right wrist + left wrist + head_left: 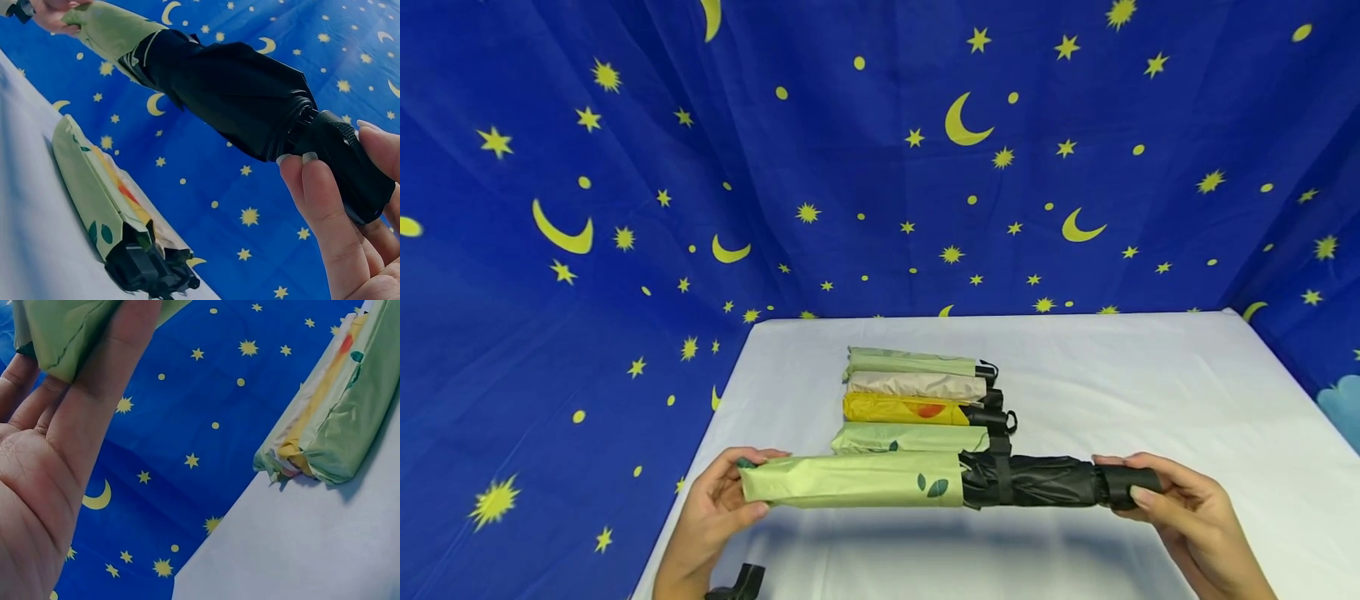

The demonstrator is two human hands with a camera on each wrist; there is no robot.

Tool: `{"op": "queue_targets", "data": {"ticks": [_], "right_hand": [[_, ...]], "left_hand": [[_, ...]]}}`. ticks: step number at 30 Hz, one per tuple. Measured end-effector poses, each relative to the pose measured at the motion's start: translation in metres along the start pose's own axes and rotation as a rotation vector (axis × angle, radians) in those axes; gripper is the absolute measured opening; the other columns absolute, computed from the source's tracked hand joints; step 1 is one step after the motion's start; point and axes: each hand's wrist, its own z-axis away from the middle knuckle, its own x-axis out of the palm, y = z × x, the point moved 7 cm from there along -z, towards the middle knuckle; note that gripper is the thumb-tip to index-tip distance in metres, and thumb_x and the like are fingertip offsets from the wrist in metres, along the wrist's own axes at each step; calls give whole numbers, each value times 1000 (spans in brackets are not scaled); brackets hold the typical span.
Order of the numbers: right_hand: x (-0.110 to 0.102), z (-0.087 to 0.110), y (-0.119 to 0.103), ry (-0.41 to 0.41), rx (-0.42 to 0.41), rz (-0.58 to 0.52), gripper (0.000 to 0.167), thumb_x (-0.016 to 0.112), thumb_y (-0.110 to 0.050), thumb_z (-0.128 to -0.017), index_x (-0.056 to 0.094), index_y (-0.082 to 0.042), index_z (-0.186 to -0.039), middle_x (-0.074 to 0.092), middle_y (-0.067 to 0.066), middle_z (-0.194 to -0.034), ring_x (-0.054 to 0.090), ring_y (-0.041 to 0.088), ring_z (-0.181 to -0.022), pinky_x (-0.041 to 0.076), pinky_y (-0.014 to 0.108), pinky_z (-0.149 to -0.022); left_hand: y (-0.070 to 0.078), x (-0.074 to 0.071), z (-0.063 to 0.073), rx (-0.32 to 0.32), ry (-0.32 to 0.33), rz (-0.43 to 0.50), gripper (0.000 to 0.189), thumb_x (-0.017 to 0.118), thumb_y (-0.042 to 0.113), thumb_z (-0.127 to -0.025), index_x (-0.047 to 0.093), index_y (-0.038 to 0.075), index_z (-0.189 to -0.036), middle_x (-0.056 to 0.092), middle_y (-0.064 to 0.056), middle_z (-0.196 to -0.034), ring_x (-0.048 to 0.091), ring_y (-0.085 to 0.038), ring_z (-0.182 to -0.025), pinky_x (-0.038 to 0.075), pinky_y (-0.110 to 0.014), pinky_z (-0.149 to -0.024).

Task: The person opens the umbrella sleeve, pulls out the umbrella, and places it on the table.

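A folded black umbrella (1045, 482) is held level above the white table, its left half inside a light green sleeve (857, 482) with dark green leaves. My left hand (711, 500) pinches the closed end of the sleeve between thumb and fingers. At the other end, my right hand (1195, 508) grips the black handle (350, 165) with thumb and fingertips. A black strap (1001, 471) crosses the folded canopy just past the sleeve's mouth. In the right wrist view, the black canopy (219, 87) sits a bit loose and wrinkled between sleeve and handle.
Behind lie several sleeved umbrellas side by side on the white table (1112, 383): a green one (910, 362), a beige one (917, 386), a yellow one (880, 408) and a leaf-printed green one (865, 437). Their black handles point right. A blue star-and-moon curtain (850, 150) surrounds the table.
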Motion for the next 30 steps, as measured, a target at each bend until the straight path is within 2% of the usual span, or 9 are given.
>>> {"op": "queue_targets", "data": {"ticks": [9,17,24,30], "right_hand": [[-3,4,-2,76,85,94,46,31,20,-102,53,7,-141,66,13,-135,66,27,-118,60,39,-83],[-7,7,-6,82,64,71,48,29,21,-102,54,7,-140,66,14,-135,65,27,-121,60,39,-83],[-15,12,-6,97,50,66,47,28,22,-101,54,9,-138,66,17,-134,67,28,-117,61,39,-82],[-22,16,-6,99,30,10,48,26,22,-101,53,9,-139,65,19,-135,66,28,-118,60,39,-83]], "left_hand": [[2,0,-1,27,17,21,50,45,-33,-87,39,-18,-135,53,-29,-141,60,-35,-125,55,-36,-97],[4,-3,1,43,37,25,50,45,-33,-87,40,-18,-134,55,-30,-139,62,-35,-122,55,-36,-96],[4,-8,4,55,62,8,50,44,-34,-86,40,-19,-133,56,-29,-138,62,-34,-122,55,-35,-96],[3,-11,7,52,74,26,50,43,-34,-85,41,-18,-133,56,-28,-138,61,-33,-124,55,-35,-97]]}}
